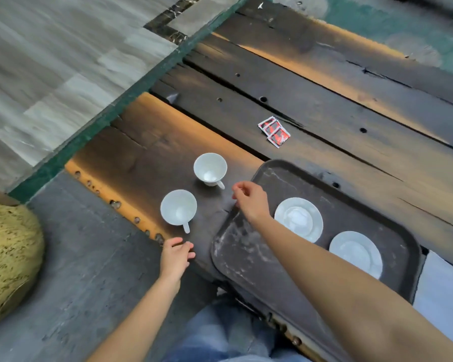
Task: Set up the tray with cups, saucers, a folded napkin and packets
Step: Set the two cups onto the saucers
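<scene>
Fingers of the right hand (250, 198) loosely curled, thumb and forefinger nearly pinched, nothing between them; hand hovers over the left rim of the tray (246, 259). Far cup (210, 169) sits just at its 10 o'clock, handle turned toward the fingertips, not yet touched. Left hand (177, 253) fingers half open, empty, resting near the table edge; near cup (178, 208) at its 12 o'clock, handle pointing down at the hand, close but apart.

Both cups upright on the wooden table (324, 105), outside the tray. Two saucers (298, 220) lie bare on the tray, at 3 to 4 o'clock of the right hand. Red packets (274, 131) lie on the planks at the tray's 12 o'clock, well apart. White cloth (442, 291) at the tray's right edge, possibly the napkin; cannot tell.

Judgement: saucers done, cups in hand next. Each hand needs to close on a handle, lift level, and seat its cup centred on a saucer.
</scene>
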